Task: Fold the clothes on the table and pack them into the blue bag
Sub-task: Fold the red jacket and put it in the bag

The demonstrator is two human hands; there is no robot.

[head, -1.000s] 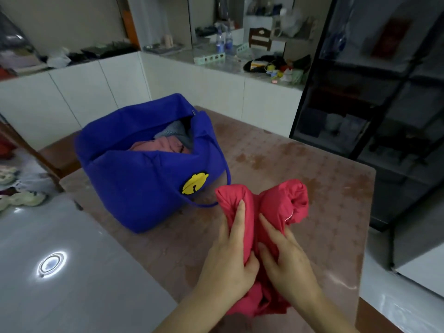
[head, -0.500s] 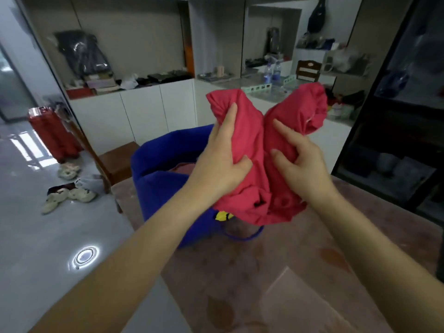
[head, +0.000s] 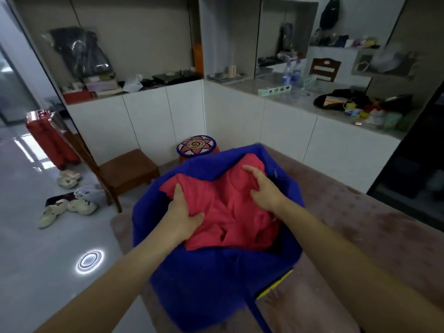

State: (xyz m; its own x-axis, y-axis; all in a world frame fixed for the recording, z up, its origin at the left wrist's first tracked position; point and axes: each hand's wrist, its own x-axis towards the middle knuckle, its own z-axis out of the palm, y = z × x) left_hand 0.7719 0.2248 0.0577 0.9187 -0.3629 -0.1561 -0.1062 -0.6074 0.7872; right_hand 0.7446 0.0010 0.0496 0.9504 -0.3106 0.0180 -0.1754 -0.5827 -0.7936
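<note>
The blue bag (head: 204,280) stands open on the table (head: 360,231), right in front of me. A folded red garment (head: 228,212) lies in the bag's mouth and covers whatever is underneath. My left hand (head: 182,212) grips the garment's left side, thumb hooked over a fold. My right hand (head: 264,188) grips the right side with curled fingers. Both hands are inside the bag's opening. A yellow patch (head: 276,284) shows on the bag's front right side.
A wooden chair (head: 125,171) and a round patterned stool (head: 195,146) stand beyond the table's left end. Shoes (head: 69,205) lie on the grey floor beside a red suitcase (head: 48,138). White cabinets with cluttered tops line the back. A dark glass cabinet stands at the right.
Both hands lifted the red garment off the table, carried it left over the blue bag and lowered it into the opening. My view shifted to look down into the bag.
</note>
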